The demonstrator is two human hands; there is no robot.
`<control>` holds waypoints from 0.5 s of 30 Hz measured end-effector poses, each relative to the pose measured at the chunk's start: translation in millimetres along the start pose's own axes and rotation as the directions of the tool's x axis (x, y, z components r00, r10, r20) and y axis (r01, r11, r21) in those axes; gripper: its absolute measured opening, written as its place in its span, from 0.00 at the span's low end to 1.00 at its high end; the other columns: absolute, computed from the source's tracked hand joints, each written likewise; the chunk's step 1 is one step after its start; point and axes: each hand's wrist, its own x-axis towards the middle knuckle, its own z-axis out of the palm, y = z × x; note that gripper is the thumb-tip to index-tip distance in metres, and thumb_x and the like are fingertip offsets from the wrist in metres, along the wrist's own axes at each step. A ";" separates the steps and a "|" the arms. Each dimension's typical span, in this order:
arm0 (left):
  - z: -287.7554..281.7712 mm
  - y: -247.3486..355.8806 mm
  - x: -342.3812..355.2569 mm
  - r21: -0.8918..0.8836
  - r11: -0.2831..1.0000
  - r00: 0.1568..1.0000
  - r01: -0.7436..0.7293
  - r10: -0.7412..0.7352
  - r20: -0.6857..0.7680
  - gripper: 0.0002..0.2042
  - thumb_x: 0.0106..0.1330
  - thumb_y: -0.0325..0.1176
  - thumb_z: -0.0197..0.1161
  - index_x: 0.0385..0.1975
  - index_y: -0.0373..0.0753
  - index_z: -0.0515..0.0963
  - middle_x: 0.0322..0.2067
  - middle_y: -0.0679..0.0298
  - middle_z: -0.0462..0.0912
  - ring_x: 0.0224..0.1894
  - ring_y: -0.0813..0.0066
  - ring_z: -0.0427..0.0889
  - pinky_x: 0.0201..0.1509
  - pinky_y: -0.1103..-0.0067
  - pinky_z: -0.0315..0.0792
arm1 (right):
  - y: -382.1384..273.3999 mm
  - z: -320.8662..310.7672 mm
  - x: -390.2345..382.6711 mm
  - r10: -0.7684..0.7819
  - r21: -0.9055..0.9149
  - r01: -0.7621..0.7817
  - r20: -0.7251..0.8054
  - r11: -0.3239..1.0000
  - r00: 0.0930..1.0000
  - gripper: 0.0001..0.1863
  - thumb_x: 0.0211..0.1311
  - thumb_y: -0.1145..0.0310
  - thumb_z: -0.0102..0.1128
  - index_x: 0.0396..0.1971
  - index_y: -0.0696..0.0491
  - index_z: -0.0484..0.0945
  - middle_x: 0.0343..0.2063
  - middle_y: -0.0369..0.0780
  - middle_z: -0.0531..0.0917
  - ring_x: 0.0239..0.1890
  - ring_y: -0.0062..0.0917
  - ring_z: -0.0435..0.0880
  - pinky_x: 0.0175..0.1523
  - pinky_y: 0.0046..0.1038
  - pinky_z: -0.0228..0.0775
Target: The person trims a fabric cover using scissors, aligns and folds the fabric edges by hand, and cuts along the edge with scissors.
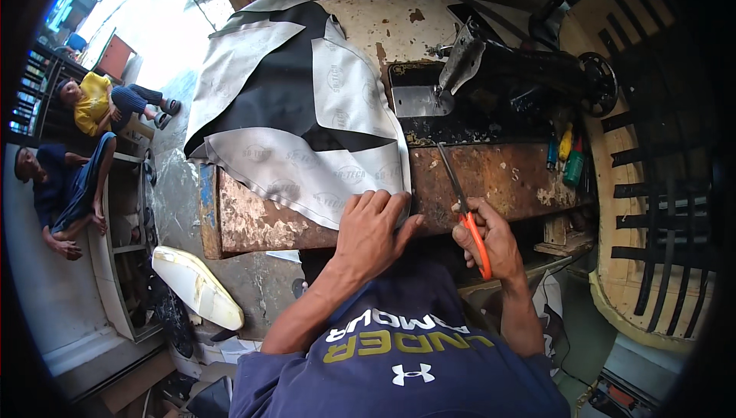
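A sewn black-and-grey cover, seemingly vinyl with its pale backing showing, lies spread over the left half of the worn table. My left hand is closed on its near right corner, fingers curled on top and thumb pointing right; the fingertips are partly hidden. My right hand holds scissors with orange handles, just off the table's near edge. Their dark blades point away from me, over the table and to the right of the cover, apart from it. The blades look closed or nearly so.
A black sewing machine stands at the table's back right. Small coloured tools sit by the right edge, beside a strapped wooden frame. A cream foam-like pad is at lower left. Two people sit far left.
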 end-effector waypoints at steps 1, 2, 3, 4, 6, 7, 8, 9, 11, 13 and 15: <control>3.1 -3.0 -9.9 -0.001 1.000 1.000 0.007 -0.007 -0.003 0.18 0.68 0.42 0.72 0.53 0.40 0.82 0.35 0.58 0.79 0.42 0.57 0.78 0.49 0.65 0.71 | -1.9 -0.5 -2.3 0.031 -0.034 -0.028 0.092 0.999 0.995 0.37 0.66 0.53 0.78 0.62 0.64 0.72 0.31 0.37 0.82 0.24 0.15 0.81 0.25 0.19 0.74; 0.0 -6.3 -15.8 0.040 0.999 1.000 0.002 -0.002 0.008 0.19 0.68 0.42 0.73 0.54 0.40 0.82 0.36 0.58 0.78 0.42 0.57 0.78 0.49 0.64 0.70 | -3.8 -0.1 -4.9 0.041 -0.083 -0.031 0.132 0.996 0.990 0.37 0.66 0.51 0.78 0.60 0.64 0.73 0.29 0.36 0.83 0.21 0.14 0.78 0.24 0.19 0.72; -5.5 -12.5 -22.9 0.086 0.996 1.000 0.002 -0.003 0.017 0.20 0.67 0.43 0.73 0.54 0.40 0.82 0.36 0.58 0.78 0.43 0.57 0.77 0.50 0.64 0.70 | -4.7 1.4 -8.4 0.019 -0.133 0.006 0.181 0.991 0.983 0.35 0.66 0.50 0.78 0.59 0.62 0.76 0.26 0.34 0.81 0.22 0.13 0.76 0.27 0.20 0.70; -17.8 -20.4 -27.1 0.086 0.996 0.998 0.016 -0.021 0.057 0.21 0.66 0.43 0.74 0.54 0.41 0.82 0.36 0.59 0.77 0.43 0.57 0.76 0.50 0.63 0.70 | -6.4 2.3 -8.0 0.019 -0.183 0.024 0.231 0.983 0.973 0.34 0.66 0.50 0.78 0.57 0.61 0.77 0.25 0.34 0.81 0.23 0.14 0.75 0.29 0.21 0.70; -47.0 -36.9 -34.3 0.095 0.994 0.992 0.056 -0.067 0.109 0.18 0.65 0.45 0.75 0.49 0.43 0.84 0.35 0.59 0.78 0.43 0.57 0.77 0.51 0.63 0.69 | -6.2 5.2 -7.6 0.021 -0.232 0.048 0.287 0.972 0.958 0.32 0.66 0.49 0.78 0.56 0.59 0.78 0.24 0.33 0.80 0.24 0.14 0.74 0.31 0.23 0.70; -59.9 -44.2 -36.4 0.105 0.991 0.987 0.085 -0.098 0.129 0.17 0.65 0.46 0.75 0.47 0.43 0.86 0.35 0.60 0.78 0.43 0.58 0.77 0.51 0.63 0.68 | -1.8 7.5 -6.9 0.010 -0.268 0.076 0.305 0.960 0.952 0.31 0.66 0.49 0.78 0.55 0.58 0.79 0.23 0.34 0.80 0.25 0.16 0.75 0.33 0.24 0.70; -69.6 -53.5 -40.4 0.097 0.984 0.979 0.150 -0.162 0.126 0.16 0.65 0.47 0.75 0.44 0.44 0.86 0.34 0.60 0.77 0.43 0.58 0.77 0.51 0.63 0.68 | 1.1 11.2 -6.0 -0.003 -0.301 0.108 0.329 0.947 0.944 0.30 0.65 0.49 0.78 0.54 0.57 0.79 0.23 0.34 0.79 0.25 0.17 0.75 0.34 0.26 0.70; -76.9 -60.0 -43.1 0.088 0.973 0.967 0.214 -0.224 0.123 0.15 0.65 0.47 0.75 0.42 0.44 0.87 0.34 0.60 0.77 0.43 0.58 0.77 0.51 0.63 0.67 | 0.9 14.2 -6.1 -0.008 -0.297 0.115 0.340 0.948 0.940 0.30 0.65 0.49 0.78 0.54 0.57 0.79 0.23 0.34 0.79 0.25 0.17 0.75 0.34 0.26 0.70; -83.1 -61.2 -46.8 0.160 0.963 0.966 0.218 -0.236 0.102 0.13 0.65 0.45 0.76 0.41 0.43 0.87 0.35 0.59 0.77 0.43 0.59 0.77 0.51 0.64 0.68 | -0.6 20.3 -6.7 0.003 -0.289 0.112 0.370 0.951 0.929 0.30 0.65 0.48 0.78 0.53 0.57 0.79 0.23 0.36 0.79 0.26 0.19 0.76 0.35 0.27 0.71; -76.4 -55.7 -49.0 0.171 0.966 0.980 0.195 -0.198 0.001 0.13 0.64 0.41 0.76 0.41 0.42 0.87 0.35 0.59 0.77 0.43 0.59 0.76 0.50 0.65 0.69 | 3.5 30.6 -4.2 -0.019 -0.250 0.131 0.407 0.959 0.913 0.31 0.67 0.46 0.76 0.55 0.57 0.78 0.20 0.32 0.77 0.22 0.15 0.75 0.30 0.24 0.69; -56.3 -50.5 -54.9 0.151 0.969 0.976 0.197 -0.179 -0.125 0.12 0.63 0.36 0.77 0.42 0.40 0.86 0.36 0.59 0.76 0.43 0.58 0.76 0.49 0.64 0.70 | 2.4 38.5 -1.1 -0.036 -0.219 0.145 0.437 0.965 0.899 0.32 0.68 0.45 0.73 0.57 0.56 0.76 0.18 0.29 0.75 0.18 0.11 0.75 0.24 0.20 0.67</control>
